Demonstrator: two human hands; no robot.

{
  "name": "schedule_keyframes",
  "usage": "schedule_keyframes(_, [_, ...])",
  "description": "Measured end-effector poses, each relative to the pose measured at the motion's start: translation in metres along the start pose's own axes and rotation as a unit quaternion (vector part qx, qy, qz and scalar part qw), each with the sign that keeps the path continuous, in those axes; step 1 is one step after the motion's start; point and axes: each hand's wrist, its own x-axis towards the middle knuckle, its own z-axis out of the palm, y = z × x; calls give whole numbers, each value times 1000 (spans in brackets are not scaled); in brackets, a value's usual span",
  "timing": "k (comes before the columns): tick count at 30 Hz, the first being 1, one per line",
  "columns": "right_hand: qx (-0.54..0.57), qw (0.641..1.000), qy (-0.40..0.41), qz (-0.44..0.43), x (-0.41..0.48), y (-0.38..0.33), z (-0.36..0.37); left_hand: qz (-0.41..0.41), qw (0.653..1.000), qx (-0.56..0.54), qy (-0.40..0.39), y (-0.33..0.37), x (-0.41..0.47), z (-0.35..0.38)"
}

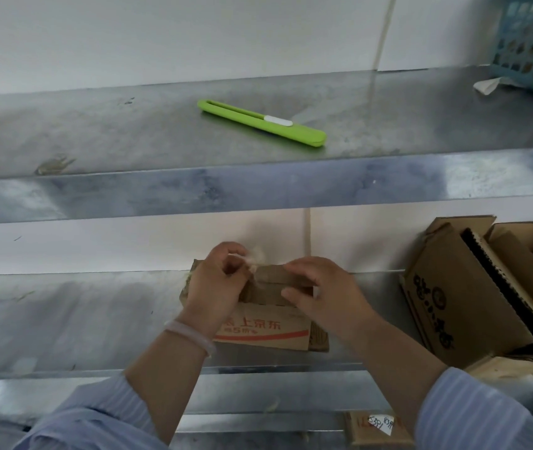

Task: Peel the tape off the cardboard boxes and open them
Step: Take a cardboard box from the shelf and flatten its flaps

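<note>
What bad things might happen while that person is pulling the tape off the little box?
1. The tape pinched by the left hand looks thin and stringy, so it may snap and leave bits on the small box.
2. Only the right hand steadies that box at its top edge, so a hard pull might tip it or tear the cardboard.
3. The green cutter lies on the upper shelf; grabbing it hastily could hurt.

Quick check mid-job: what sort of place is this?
Likely a stockroom or parcel-unpacking area: metal shelves against a plain wall, opened cardboard boxes on the right, and a green cutter lying on the upper shelf.
</note>
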Motion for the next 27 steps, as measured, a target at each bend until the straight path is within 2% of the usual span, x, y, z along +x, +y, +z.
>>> schedule_keyframes(3, [-120,991,-23,-51,-2,1,12,78,991,109,9,-6,0,3])
schedule_keyframes(6, [-141,987,12,-78,-7,3,23,181,963,197,-17,-12,-1,2])
schedule_keyframes(9, [-152,985,20,-81,-8,7,27,215,949,221,-59,-14,-3,-5])
schedule_keyframes(12, [-156,984,23,-86,-7,7,28,189,954,216,-81,-7,0,-10])
schedule_keyframes(16, [-154,984,22,-82,-10,7,29,135,939,313,-49,2,0,-6])
schedule_keyframes(18, [-151,985,23,-79,-11,6,30,109,936,330,-60,3,-2,1])
schedule_keyframes(23, [-164,982,45,-84,-11,6,31,67,963,252,-75,10,-4,4])
schedule_keyframes(27, [-164,981,48,-95,-11,7,28,42,976,215,-4,8,4,-19])
